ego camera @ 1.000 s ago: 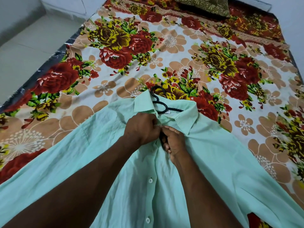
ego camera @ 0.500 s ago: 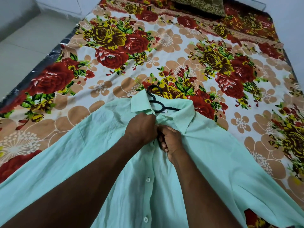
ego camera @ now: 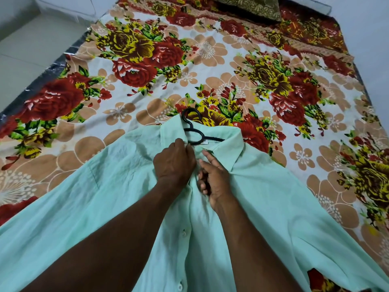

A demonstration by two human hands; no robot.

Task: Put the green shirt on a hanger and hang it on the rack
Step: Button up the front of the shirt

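A pale green button-front shirt (ego camera: 105, 197) lies spread face-up on a bed covered with a red, yellow and tan floral sheet (ego camera: 210, 66), and a thin black plastic hanger (ego camera: 210, 138) is already inside it, the hook sticking out past the collar onto the sheet. The left hand (ego camera: 174, 163) has its fingers curled down onto the fabric just below the collar, and the right hand (ego camera: 214, 180) sits touching beside it, fingers curled round the front edge with the thumb raised toward the collar; they look to be working the top button. The risk from here is that the button is left only half through its hole, so the neck opens when the shirt is lifted and one shoulder slides off the hanger. Tugging the front too hard could also skew the hanger inside. The button itself, the left fingertips and the hanger's arms are hidden under hand and cloth, the hem and sleeve ends run out of view, and no rack is in sight
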